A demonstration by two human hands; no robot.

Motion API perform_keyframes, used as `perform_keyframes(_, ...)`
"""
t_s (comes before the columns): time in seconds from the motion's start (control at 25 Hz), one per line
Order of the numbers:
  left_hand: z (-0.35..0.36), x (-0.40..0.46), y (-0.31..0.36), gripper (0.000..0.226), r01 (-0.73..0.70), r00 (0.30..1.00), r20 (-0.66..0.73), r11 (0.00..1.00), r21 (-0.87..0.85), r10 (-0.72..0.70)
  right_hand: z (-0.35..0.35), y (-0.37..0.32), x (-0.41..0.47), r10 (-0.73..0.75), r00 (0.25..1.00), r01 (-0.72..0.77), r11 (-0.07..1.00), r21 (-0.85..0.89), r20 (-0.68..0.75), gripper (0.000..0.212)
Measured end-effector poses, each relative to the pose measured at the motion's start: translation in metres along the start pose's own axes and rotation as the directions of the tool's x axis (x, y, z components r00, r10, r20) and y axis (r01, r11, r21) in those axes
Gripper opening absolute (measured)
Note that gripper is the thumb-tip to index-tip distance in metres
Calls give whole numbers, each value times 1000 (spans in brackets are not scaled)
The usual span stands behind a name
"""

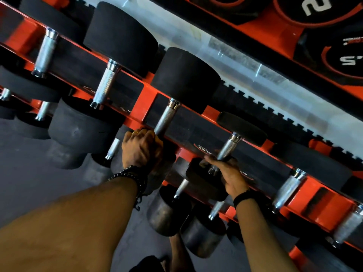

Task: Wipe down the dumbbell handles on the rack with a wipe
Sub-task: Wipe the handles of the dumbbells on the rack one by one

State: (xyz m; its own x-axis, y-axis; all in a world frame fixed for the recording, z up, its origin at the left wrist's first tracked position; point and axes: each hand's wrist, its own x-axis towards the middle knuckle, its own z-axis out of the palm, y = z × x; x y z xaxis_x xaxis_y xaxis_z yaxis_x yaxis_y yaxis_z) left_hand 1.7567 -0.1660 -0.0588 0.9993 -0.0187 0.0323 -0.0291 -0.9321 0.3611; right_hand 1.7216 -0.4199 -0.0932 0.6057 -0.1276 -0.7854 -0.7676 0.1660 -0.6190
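Both forearms reached up from six o'clock to the red dumbbell rack point(146, 97). Left hand point(140, 147) curled round the lower end of one knurled handle point(164, 119); right hand point(228, 172), at four o'clock of it, gripped the next handle point(227, 148). Wiping seemed mid-row; next, probably a stroke along each bar. No wipe was visible, perhaps hidden under the fingers.

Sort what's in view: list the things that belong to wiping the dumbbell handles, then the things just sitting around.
Belongs to the job:
- left hand, gripping the lower end of a dumbbell handle
- right hand, at the base of the next handle
- red rack
No wipe is visible.

Just there:
- weight plates, upper right
- grey floor
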Motion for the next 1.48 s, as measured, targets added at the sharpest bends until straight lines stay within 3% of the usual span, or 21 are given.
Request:
perform_keyframes(0.08, -1, 0, 1, 22, 0, 1000, -15, 1000, -4, 0, -6, 0, -10, 12, 997, -17, 998, 59, 74, 26)
perform_keyframes(0.2, -2, 1, 2, 24, -12, 999, -30, 1000, -29, 11, -27, 0, -11, -14, 984, -12, 989, 145, 177, 40)
perform_keyframes(0.4, 0, 0, 0, 25, -10, 1000, -20, 1000, -26, 9, -25, 3, -19, -50, 994, 29, 976, 214, 93, 35)
perform_keyframes(0.56, 0, 0, 0, 24, -1, 1000, 1, 1000, -31, 1, -23, 1, -19, -2, 1000, 3, 970, 244, -4, 34)
perform_keyframes(0.64, 0, 1, -1, 24, 1, 1000, 0, 999, -35, -1, -23, 7, -21, -6, 989, 33, 982, 187, -147, 25)
perform_keyframes(0.72, -1, 0, -1, 24, 1, 1000, 6, 999, -43, 0, -24, 12, -24, -49, 929, 106, 985, 136, -367, 21)
perform_keyframes(0.8, -1, 0, 0, 24, 6, 1000, -1, 999, -49, -6, -28, 10, -25, -73, 881, 165, 974, 158, -467, 19)
perform_keyframes(0.92, 0, 1, -2, 25, -2, 1000, -19, 998, -68, 1, -34, 4, -25, -104, 896, 196, 965, 175, -432, 15)
perform_keyframes(1.08, 1, 0, -3, 25, -27, 999, -26, 997, -75, 25, -42, 5, -24, -243, 871, 290, 956, 48, -427, 25)
perform_keyframes(1.2, 1, 1, -2, 24, -15, 1000, -17, 997, -80, 14, -43, 1, -25, -221, 851, 284, 957, 64, -476, 19)
perform_keyframes(1.24, 1, 1, -3, 25, -14, 1000, -12, 997, -79, 13, -44, -2, -27, -188, 874, 264, 958, 112, -448, 8)
perform_keyframes(1.36, 2, 1, -4, 26, -11, 1000, -2, 998, -69, 11, -56, -4, -32, -119, 975, 160, 963, 219, -189, 42)
perform_keyframes(1.48, 1, 0, -3, 26, -12, 1000, 4, 999, -52, 12, -57, -6, -34, -114, 985, 117, 993, 16, -132, 41)
